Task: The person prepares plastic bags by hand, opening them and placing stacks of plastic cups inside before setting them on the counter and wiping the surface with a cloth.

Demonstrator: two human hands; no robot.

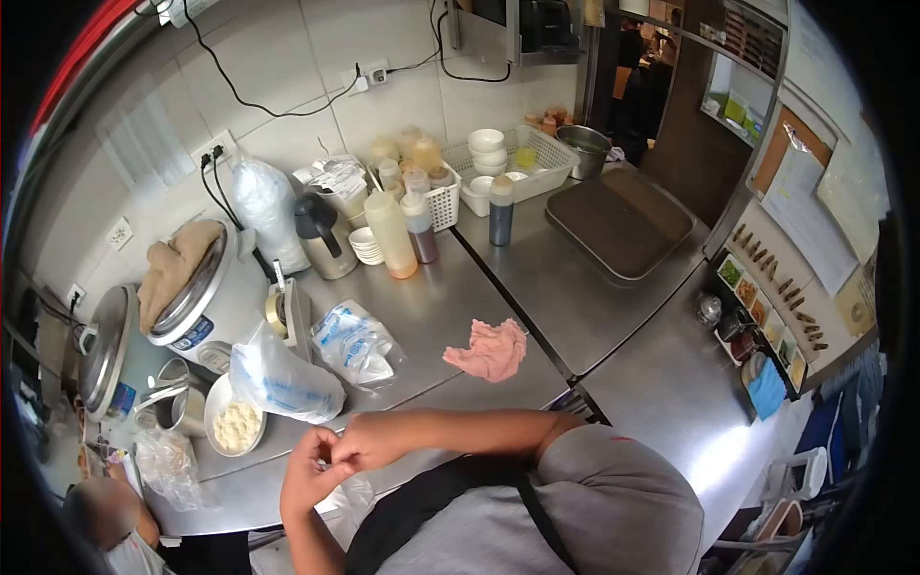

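My left hand and my right hand meet at the counter's front edge, fingers bent and pressed together. Whatever is pinched between them is too small or hidden to name. Some clear plastic shows just below them. Beyond my hands a filled plastic bag leans over a white bowl of pale crumbly food. Behind these lies a flat plastic bag with blue print. A crumpled pink cloth rests on the steel counter to the right.
Two large lidded cookers stand at the left, near a thermal jug and squeeze bottles. A brown tray lies at the back right. Another person is at the lower left.
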